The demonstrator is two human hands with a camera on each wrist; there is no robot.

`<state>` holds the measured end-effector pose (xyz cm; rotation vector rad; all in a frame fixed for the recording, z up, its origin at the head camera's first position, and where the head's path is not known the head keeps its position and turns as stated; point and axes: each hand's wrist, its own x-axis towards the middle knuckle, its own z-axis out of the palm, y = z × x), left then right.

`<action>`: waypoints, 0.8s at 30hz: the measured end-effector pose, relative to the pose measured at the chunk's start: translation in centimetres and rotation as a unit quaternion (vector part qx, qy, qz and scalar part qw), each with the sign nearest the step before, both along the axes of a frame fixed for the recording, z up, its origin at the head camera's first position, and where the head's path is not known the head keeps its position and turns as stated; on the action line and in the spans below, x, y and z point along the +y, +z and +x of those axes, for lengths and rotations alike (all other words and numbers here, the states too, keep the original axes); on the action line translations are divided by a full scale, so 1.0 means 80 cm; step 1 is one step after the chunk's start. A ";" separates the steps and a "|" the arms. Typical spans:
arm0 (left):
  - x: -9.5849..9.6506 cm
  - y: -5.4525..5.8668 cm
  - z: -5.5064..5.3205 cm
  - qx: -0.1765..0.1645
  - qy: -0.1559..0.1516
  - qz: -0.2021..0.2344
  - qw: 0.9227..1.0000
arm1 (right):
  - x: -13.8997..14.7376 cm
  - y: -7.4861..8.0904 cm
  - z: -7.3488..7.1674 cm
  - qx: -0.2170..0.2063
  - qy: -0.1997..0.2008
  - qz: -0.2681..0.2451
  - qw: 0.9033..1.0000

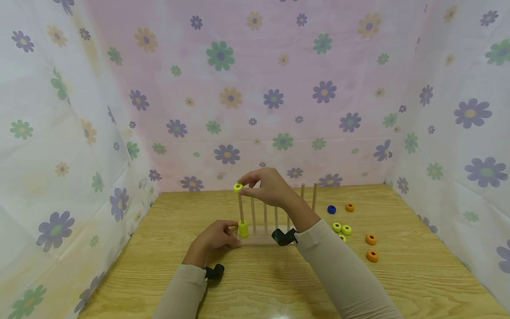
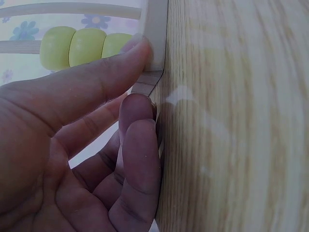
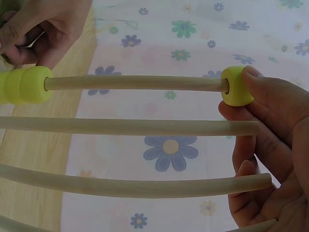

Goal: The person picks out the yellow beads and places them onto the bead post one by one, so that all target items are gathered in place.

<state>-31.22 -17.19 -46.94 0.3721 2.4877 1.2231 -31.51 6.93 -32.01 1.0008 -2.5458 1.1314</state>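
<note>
A wooden peg rack [image 1: 260, 239] stands on the table, with several upright dowels on its base. My right hand [image 1: 268, 188] pinches a yellow bead [image 3: 241, 87] between thumb and fingers. That bead sits at the very tip of the leftmost dowel [image 3: 135, 82], the tip entering its hole. Several yellow beads [image 1: 243, 229] are stacked at the foot of this dowel. Low at the rack's left end, my left hand [image 1: 216, 235] holds the base [image 2: 154, 34] between thumb and index finger. Its other fingers curl near the tabletop in the left wrist view.
To the right of the rack lie loose yellow beads [image 1: 346, 230], a blue bead [image 1: 331, 209] and orange beads [image 1: 371, 239]. Flowered cloth [image 1: 275, 128] closes off the back and both sides of the wooden table [image 1: 247, 283]. Both wrists carry a black camera [image 1: 283, 237].
</note>
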 end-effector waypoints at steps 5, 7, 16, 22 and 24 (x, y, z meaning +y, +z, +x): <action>0.001 0.001 0.001 -0.004 0.001 0.007 1.000 | -0.001 -0.002 -0.001 0.003 -0.002 0.004 1.000; 0.001 0.001 0.002 -0.004 0.002 0.008 1.000 | -0.001 -0.002 -0.001 0.005 -0.003 0.006 1.000; 0.002 0.002 0.002 -0.003 0.004 0.006 1.000 | -0.001 -0.003 0.000 0.010 -0.004 0.004 1.000; 0.001 0.001 0.002 -0.003 0.003 0.005 1.000 | -0.001 -0.005 0.000 0.010 -0.003 0.003 1.000; 0.001 0.001 0.001 -0.003 0.002 0.005 1.000 | -0.001 -0.005 0.001 0.009 -0.004 0.003 1.000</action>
